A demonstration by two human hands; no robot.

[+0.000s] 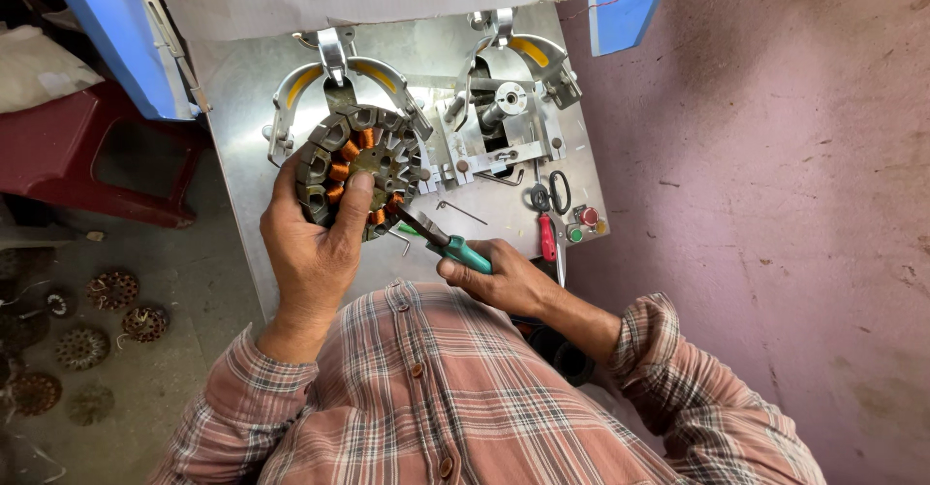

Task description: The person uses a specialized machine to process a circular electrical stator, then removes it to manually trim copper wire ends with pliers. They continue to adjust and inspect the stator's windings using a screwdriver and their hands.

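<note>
Copper-wound stator [360, 168] gripped in the left hand [312, 252] above the steel bench [242, 107], right hand [504, 280] closed on green-handled pliers [438, 238] whose tip could nick the windings if it slips

Even, soft daylight fills the scene, bright on the steel table [242, 107] with mild glare. Shadows are faint. Focus is sharp; the left edge lies dimmer.

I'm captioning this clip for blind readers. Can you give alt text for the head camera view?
Seen from above, a person's left hand holds a round motor stator with copper windings, while the right hand points green-handled pliers at its rim. Behind them, a metal worktable carries two clamp fixtures and red-handled scissors; more stators lie on the floor.
</note>
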